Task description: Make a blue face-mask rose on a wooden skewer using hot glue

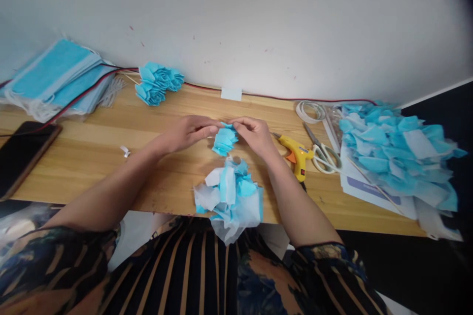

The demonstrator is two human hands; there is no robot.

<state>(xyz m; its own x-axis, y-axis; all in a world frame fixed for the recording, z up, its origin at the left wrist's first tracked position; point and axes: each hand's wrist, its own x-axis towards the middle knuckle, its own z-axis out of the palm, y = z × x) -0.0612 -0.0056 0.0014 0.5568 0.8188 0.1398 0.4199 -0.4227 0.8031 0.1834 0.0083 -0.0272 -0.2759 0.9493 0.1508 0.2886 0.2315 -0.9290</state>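
My left hand (192, 133) and my right hand (253, 133) meet over the middle of the table, fingers pinched. Between their fingertips is a small blue fabric piece (226, 125), partly covered by the fingers. Just below it, a small stack of blue fabric petals (224, 142) rests on the wood. Closer to my body lies a loose heap of blue and white fabric scraps (229, 192), hanging over the table's front edge. A yellow glue gun (298, 152) lies to the right of my right hand.
Blue fabric flowers (157, 82) and stacked face masks (55, 71) sit at the back left, a phone (25, 152) at the left edge. Rightward are scissors (323, 152), a tape roll (310, 111) and a big pile of blue pieces (395, 152). A wire (273, 96) runs along the wall.
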